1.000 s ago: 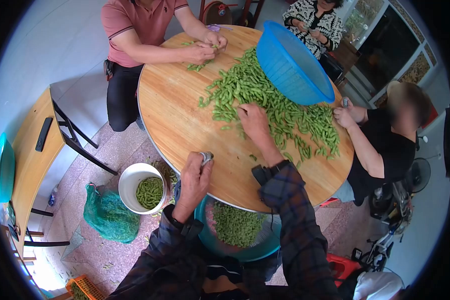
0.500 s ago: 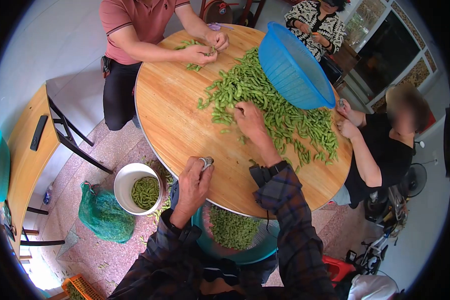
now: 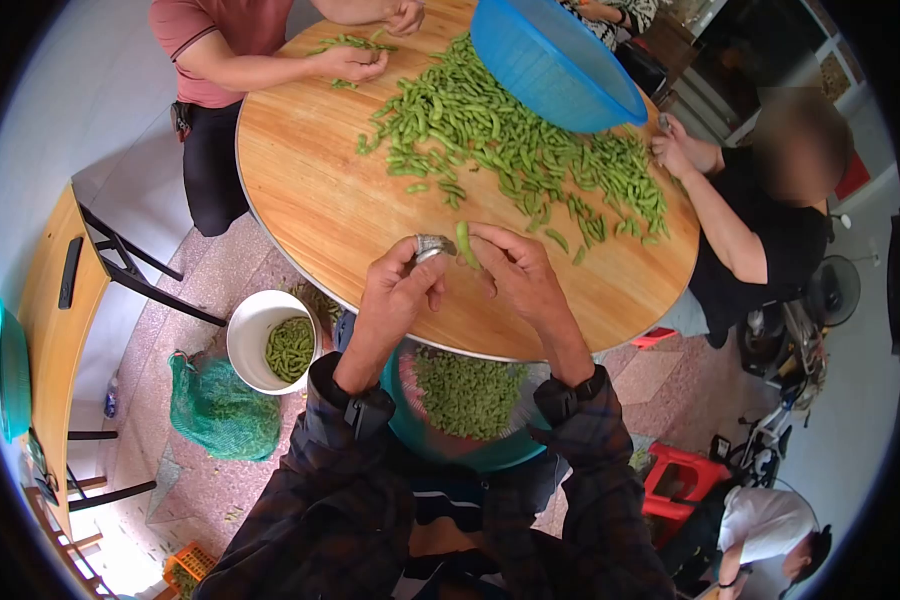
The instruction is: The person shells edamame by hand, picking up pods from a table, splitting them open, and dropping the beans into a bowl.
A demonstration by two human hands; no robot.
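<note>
1. Right hand (image 3: pixel 522 278): raised over the near edge of the round wooden tabletop (image 3: pixel 320 200). Its fingers (image 3: pixel 500 240) are pinched narrow on one green pod (image 3: pixel 463 243).
2. The pod stands roughly upright between the two hands. It is clear of the tabletop and just beside the left thumb.
3. Left hand (image 3: pixel 398 292): fingers (image 3: pixel 410 268) curled closed around a small metal tool (image 3: pixel 432 246), which pokes out at the thumb tip. Cannot tell what kind of tool. It sits right next to the pod; contact is unclear.
4. Both sleeves are dark plaid, with a dark band on each wrist.
5. Pile of pods (image 3: pixel 500 140): spread across the far half of the tabletop, well apart from the hands. A few loose ones trail toward the near edge.
6. Blue basket (image 3: pixel 555 60): tilted on its side at the far edge, rim against the pile.
7. Teal basin (image 3: pixel 410 425): below the tabletop edge, on the wearer's lap, under the hands and holding green pods.
8. White bucket (image 3: pixel 245 335): on the floor to the left, partly filled with pods. A green mesh bag (image 3: pixel 220 415) lies just beside it.
9. A person in a red shirt sits at the far left, hands (image 3: pixel 355 62) on a few pods at the tabletop rim.
10. A person in a black top sits at the right, hands (image 3: pixel 678 152) together at the edge of the pile.
11. Wooden bench (image 3: pixel 50 330) at far left, with a dark flat object (image 3: pixel 68 272) lying on it.
12. Red stool (image 3: pixel 675 480) on the floor, lower right.
</note>
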